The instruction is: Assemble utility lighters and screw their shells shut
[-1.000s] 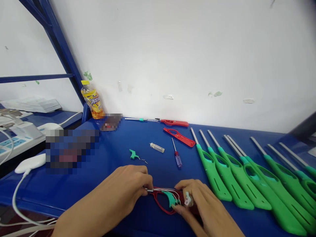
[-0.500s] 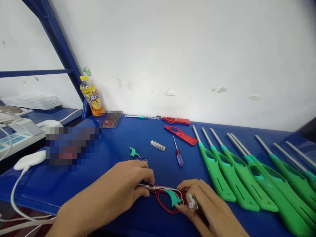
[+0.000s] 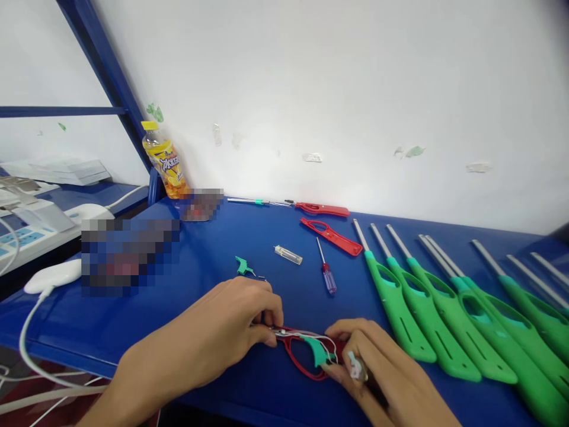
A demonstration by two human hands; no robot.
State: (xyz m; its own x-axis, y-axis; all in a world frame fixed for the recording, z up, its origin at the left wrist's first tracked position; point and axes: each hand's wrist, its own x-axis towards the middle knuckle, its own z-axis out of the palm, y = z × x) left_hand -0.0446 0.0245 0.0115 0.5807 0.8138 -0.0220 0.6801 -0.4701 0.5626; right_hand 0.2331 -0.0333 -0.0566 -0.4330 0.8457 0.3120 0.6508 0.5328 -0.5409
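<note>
Since a second ago our view has dipped a little, so the glossy blue table (image 3: pixel 267 231) sits higher in it. Our left hand (image 3: pixel 235 314) pinches the front end of an open red plastic lighter shell (image 3: pixel 297 364), low over the table's near side. Our right hand (image 3: pixel 373 362) grasps its rear, thumb by the curved teal plastic trigger (image 3: pixel 318 351), with a white-topped clear capsule (image 3: pixel 357 367) among the fingers.

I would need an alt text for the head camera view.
A left hand and right hand hold an open red lighter, its white wires and green trigger exposed, over a blue table. Behind are a screwdriver and red casings; green lighters line the right.
</note>
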